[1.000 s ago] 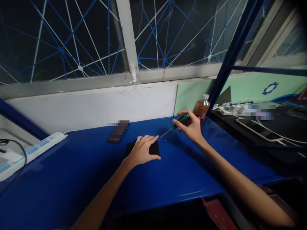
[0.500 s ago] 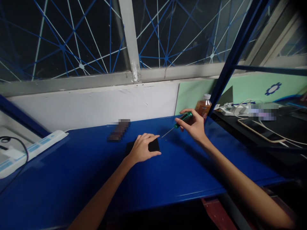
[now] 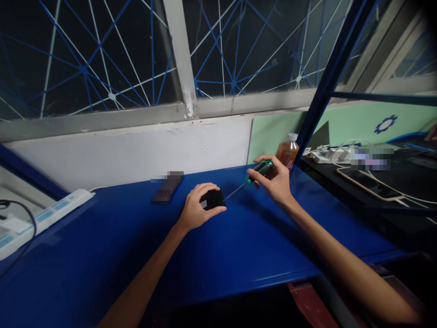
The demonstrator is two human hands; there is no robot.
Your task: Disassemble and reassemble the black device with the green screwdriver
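My left hand is closed around a flat black box-shaped object, thumb on its near edge and fingers on its far edge. A small pale label shows on it near my palm; its left part lies hidden under the hand. My right hand grips the green and black handle of a screwdriver. The thin shaft slants down to the left, its tip at the object's right edge; whether the tip touches is too small to tell.
On the blue table a dark blurred-out slab lies behind my left hand. A drink bottle stands behind my right hand. A white power strip runs along the left. A phone and cables lie on the black surface at right.
My left hand has shifted its grip from lying over the black object to holding it by the edges, uncovering the pale label. The object looks tilted up somewhat. The screwdriver stays near its right edge.
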